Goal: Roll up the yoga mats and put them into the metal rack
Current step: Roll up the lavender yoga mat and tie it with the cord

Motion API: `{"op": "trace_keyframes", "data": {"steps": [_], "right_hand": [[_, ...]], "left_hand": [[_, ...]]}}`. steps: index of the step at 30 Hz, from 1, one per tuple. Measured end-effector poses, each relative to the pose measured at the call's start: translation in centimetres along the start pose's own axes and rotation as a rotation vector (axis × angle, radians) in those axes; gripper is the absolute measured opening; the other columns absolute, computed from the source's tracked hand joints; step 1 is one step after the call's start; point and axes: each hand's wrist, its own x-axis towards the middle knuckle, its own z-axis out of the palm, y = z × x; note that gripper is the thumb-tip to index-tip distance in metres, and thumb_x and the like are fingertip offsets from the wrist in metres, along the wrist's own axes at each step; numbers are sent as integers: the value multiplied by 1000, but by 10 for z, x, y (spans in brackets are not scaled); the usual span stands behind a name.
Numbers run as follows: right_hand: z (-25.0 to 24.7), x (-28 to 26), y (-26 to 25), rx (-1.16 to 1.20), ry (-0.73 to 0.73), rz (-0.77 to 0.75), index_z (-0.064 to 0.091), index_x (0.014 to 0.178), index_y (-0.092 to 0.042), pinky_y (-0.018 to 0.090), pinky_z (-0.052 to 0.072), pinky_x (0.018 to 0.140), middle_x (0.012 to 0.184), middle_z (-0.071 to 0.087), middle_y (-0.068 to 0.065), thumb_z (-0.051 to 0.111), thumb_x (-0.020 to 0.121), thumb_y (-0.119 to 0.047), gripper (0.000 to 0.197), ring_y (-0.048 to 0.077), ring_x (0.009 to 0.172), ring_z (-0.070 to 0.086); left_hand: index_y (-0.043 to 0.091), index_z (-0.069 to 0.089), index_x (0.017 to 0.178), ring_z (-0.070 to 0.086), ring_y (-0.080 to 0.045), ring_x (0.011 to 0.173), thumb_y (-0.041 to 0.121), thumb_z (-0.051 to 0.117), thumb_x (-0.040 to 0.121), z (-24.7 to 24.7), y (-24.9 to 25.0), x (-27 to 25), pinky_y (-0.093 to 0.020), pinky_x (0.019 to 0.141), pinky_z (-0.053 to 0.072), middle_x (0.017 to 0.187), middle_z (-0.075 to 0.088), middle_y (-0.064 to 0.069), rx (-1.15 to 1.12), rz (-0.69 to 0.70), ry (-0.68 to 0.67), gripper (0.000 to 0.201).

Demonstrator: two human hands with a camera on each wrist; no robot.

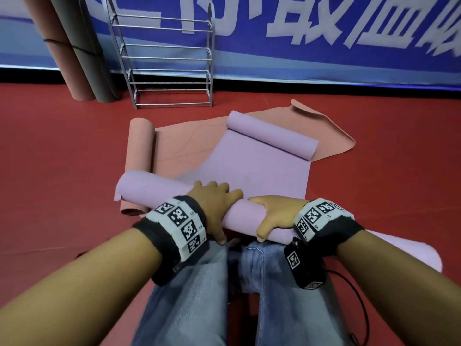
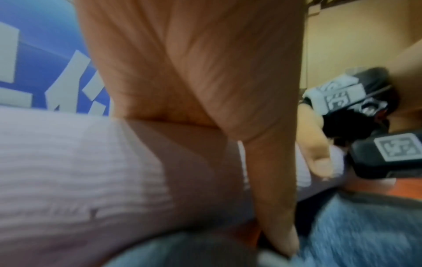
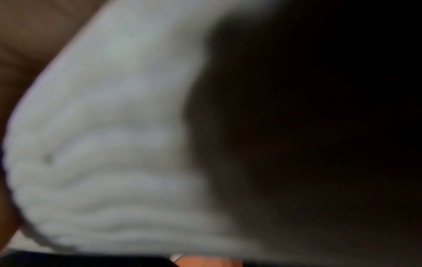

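A lilac yoga mat (image 1: pixel 259 166) lies on the red floor, its near end wound into a roll (image 1: pixel 159 193) and its far end curled. My left hand (image 1: pixel 215 203) grips the roll from above, thumb on the near side. My right hand (image 1: pixel 274 216) grips the same roll beside it. In the left wrist view my palm (image 2: pixel 182 72) presses on the textured lilac roll (image 2: pixel 68 162). The right wrist view is blurred, showing the pale roll (image 3: pixel 102 144). Under the lilac mat lies a salmon mat (image 1: pixel 179 141) with one end rolled. The metal rack (image 1: pixel 172 61) stands against the wall.
Two rolled mats, one salmon (image 1: pixel 62 46) and one grey (image 1: pixel 84 53), lean on the blue banner wall (image 1: pixel 324 33) left of the rack. My knees in jeans (image 1: pixel 199 295) are just behind the roll. Open red floor (image 1: pixel 50 158) lies to the left.
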Motion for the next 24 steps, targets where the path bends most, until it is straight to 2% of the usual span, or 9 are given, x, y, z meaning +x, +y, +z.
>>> {"op": "trace_keyframes", "data": {"steps": [4, 8, 10, 12, 15, 17, 19, 21, 24], "right_hand": [[2, 3, -3, -50, -18, 28, 51, 122, -25, 36, 47, 93, 113, 63, 0, 80, 50, -35, 79, 20, 105, 59], [0, 4, -6, -187, 56, -9, 41, 126, -30, 35, 45, 94, 117, 50, -1, 87, 65, -35, 77, 19, 105, 52], [2, 4, -12, -300, 133, -69, 42, 128, -25, 34, 44, 91, 115, 48, 0, 88, 63, -39, 81, 20, 105, 51], [7, 6, -16, -425, 198, -84, 41, 130, -24, 37, 47, 88, 114, 52, 2, 88, 59, -47, 89, 23, 103, 54], [14, 11, -17, -498, 256, -63, 41, 130, -25, 36, 51, 78, 108, 60, 4, 87, 58, -45, 88, 25, 95, 59], [13, 14, -15, -460, 254, -51, 44, 128, -28, 33, 51, 74, 104, 63, 4, 85, 59, -40, 82, 24, 89, 59], [8, 15, -13, -424, 239, -50, 46, 128, -30, 32, 51, 76, 105, 65, 2, 85, 59, -40, 80, 23, 90, 59], [3, 16, -11, -398, 231, -50, 49, 128, -32, 32, 50, 80, 107, 66, -2, 86, 58, -40, 79, 21, 95, 60], [-2, 18, -10, -380, 198, -47, 52, 126, -29, 32, 50, 86, 108, 66, -5, 87, 59, -39, 77, 19, 99, 60]], "left_hand": [[30, 37, 129, 52, -26, 115, 52, 82, 62, 11, -3, 2, -42, 92, 36, 123, 52, 1, -61, -51, 28, 83], [30, 42, 121, 58, -23, 106, 49, 80, 64, 11, -7, 8, -38, 83, 37, 112, 59, 3, -97, -69, 38, 71], [29, 45, 120, 60, -20, 98, 46, 81, 62, 9, -11, 12, -35, 80, 45, 106, 63, 4, -151, -76, -5, 71], [28, 49, 121, 58, -17, 90, 40, 84, 62, 4, -17, 17, -32, 80, 50, 101, 63, 5, -256, -67, -74, 70], [25, 51, 122, 56, -12, 90, 28, 84, 68, -3, -23, 27, -25, 80, 46, 104, 63, 5, -361, -43, -228, 64], [23, 49, 122, 57, -13, 91, 27, 84, 69, -4, -22, 30, -26, 80, 47, 107, 62, 3, -356, -63, -269, 64], [26, 43, 128, 56, -19, 102, 35, 84, 65, -1, -16, 26, -34, 85, 47, 112, 58, 1, -290, -109, -193, 76], [29, 35, 135, 49, -25, 117, 43, 86, 60, 6, -11, 20, -43, 94, 39, 124, 50, -2, -167, -117, -54, 92], [26, 30, 139, 44, -27, 124, 49, 87, 58, 16, -6, 14, -49, 104, 31, 132, 46, -3, -75, -70, 32, 102]]}}
